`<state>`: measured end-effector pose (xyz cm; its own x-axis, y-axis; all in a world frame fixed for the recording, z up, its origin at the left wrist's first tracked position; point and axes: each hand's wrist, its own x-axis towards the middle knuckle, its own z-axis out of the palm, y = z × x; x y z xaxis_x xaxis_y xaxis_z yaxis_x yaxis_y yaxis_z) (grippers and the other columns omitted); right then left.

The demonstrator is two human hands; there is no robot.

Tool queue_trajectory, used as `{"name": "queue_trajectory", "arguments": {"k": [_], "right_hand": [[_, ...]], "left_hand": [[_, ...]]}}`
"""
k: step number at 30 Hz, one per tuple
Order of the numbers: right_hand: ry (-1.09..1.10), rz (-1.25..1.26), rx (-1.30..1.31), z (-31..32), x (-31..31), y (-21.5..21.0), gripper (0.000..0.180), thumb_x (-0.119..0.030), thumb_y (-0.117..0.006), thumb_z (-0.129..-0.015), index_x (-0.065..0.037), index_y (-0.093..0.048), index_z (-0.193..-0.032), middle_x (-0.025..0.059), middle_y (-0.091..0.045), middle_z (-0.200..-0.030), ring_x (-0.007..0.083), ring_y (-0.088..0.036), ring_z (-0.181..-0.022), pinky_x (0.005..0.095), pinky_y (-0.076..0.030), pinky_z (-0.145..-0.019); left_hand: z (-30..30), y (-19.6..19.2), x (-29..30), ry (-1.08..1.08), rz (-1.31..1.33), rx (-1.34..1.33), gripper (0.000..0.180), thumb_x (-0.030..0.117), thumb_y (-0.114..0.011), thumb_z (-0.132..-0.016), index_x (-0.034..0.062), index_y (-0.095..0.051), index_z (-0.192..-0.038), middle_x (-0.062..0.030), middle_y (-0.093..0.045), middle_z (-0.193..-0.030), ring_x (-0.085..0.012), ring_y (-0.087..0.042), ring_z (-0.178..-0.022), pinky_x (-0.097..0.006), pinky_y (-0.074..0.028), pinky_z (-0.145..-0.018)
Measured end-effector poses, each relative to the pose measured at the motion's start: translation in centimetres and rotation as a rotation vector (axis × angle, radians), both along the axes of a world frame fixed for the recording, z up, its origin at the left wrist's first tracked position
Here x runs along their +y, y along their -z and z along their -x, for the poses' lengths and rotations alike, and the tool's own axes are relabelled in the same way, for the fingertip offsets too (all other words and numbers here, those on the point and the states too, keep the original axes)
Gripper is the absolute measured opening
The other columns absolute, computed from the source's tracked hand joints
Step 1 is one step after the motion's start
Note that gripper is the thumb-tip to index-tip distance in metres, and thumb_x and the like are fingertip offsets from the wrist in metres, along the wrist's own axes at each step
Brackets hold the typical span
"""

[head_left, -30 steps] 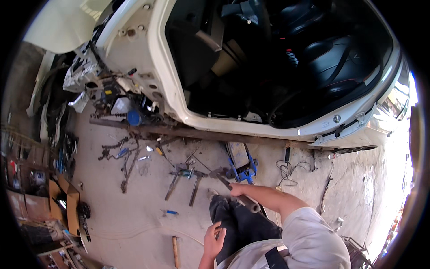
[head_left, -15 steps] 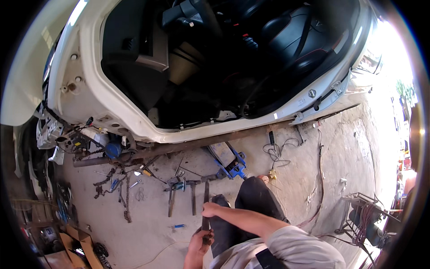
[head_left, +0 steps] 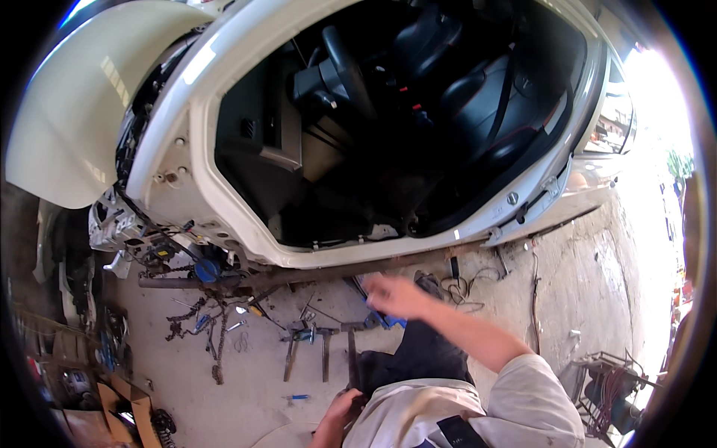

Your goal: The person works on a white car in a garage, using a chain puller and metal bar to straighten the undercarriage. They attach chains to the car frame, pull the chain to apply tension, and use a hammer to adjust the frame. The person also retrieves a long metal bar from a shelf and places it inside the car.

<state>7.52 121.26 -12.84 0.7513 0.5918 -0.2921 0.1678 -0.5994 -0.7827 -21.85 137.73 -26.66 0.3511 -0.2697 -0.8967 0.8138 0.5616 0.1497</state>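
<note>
My left hand (head_left: 345,408) is closed around the lower end of the dark handle of a long hammer (head_left: 352,360), close to my body. The hammer's head points away from me, toward the car. Smeared by motion, my right hand (head_left: 397,296) is stretched forward over a blue floor jack (head_left: 394,322), near the car's door sill (head_left: 358,257). Its fingers are too blurred to read, and it hides much of the jack. Left of the held hammer, two more hammers (head_left: 326,352) lie on the concrete floor.
The white car (head_left: 205,160) has an open doorway showing seats and steering wheel. A rusty chain (head_left: 217,349), a blue-handled tool (head_left: 297,397) and cables (head_left: 464,287) lie on the floor. A cardboard box (head_left: 140,411) stands lower left, a metal cart with hoses (head_left: 609,381) at right.
My right hand has let go of the hammer's handle and swung forward toward the car. My left hand stays on the handle. My view has shifted, showing more of the car.
</note>
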Motion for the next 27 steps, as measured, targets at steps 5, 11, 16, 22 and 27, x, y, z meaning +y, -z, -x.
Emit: {"name": "queue_trajectory", "arguments": {"k": [5, 11, 16, 22, 27], "right_hand": [[-0.422, 0.004, 0.499, 8.3, 2.1, 11.1, 0.061, -0.057, -0.041, -0.088, -0.007, -0.055, -0.119, 0.0130, -0.062, -0.110, 0.0245, -0.059, -0.096, 0.0358, -0.044, -0.086], [-0.466, 0.141, 0.577, 1.3, -0.2, 13.5, 0.064, -0.062, -0.047, -0.082, -0.005, -0.065, -0.105, 0.0143, -0.064, -0.103, 0.0253, -0.059, -0.096, 0.0346, -0.045, -0.086], [-0.189, 0.044, 0.362, -8.1, -3.0, 13.0, 0.040, -0.045, -0.068, -0.070, -0.008, -0.066, -0.087, 0.0111, -0.066, -0.084, 0.0231, -0.063, -0.078, 0.0329, -0.050, -0.072], [0.139, -0.047, 0.050, -17.7, -1.6, 18.2, 0.015, -0.020, -0.059, -0.073, -0.010, -0.060, -0.084, 0.0141, -0.064, -0.085, 0.0333, -0.061, -0.085, 0.0405, -0.049, -0.074], [0.205, 0.015, 0.011, -25.1, 1.2, 23.4, 0.017, -0.020, -0.057, -0.075, -0.010, -0.058, -0.088, 0.0170, -0.063, -0.087, 0.0348, -0.060, -0.088, 0.0440, -0.048, -0.074]], "left_hand": [[-6.9, 0.2, -4.8, 0.014, -0.281, -0.311, 0.026, 0.020, -0.049, -0.086, -0.0021, -0.056, -0.098, -0.0110, -0.059, -0.093, -0.0195, -0.054, -0.086, -0.031, -0.043, -0.075], [-14.6, 0.3, -9.0, -0.154, -0.284, -0.536, 0.043, 0.024, -0.037, -0.096, -0.0037, -0.041, -0.129, -0.0109, -0.049, -0.125, -0.0191, -0.045, -0.116, -0.031, -0.036, -0.098], [-22.7, -2.4, -11.7, -0.217, -0.451, -0.485, 0.045, 0.026, -0.053, -0.091, -0.0029, -0.044, -0.125, -0.0076, -0.059, -0.107, -0.0148, -0.062, -0.085, -0.029, -0.049, -0.072], [-25.3, -7.6, -8.8, 0.540, -0.975, -0.479, 0.053, 0.027, -0.059, -0.084, -0.0008, -0.043, -0.126, -0.0113, -0.067, -0.081, -0.0182, -0.066, -0.067, -0.030, -0.049, -0.059], [-21.0, -10.5, -6.4, 0.547, -1.312, -0.315, 0.047, 0.025, -0.062, -0.083, 0.0001, -0.049, -0.120, -0.0103, -0.067, -0.082, -0.0186, -0.065, -0.064, -0.031, -0.049, -0.058]]}}
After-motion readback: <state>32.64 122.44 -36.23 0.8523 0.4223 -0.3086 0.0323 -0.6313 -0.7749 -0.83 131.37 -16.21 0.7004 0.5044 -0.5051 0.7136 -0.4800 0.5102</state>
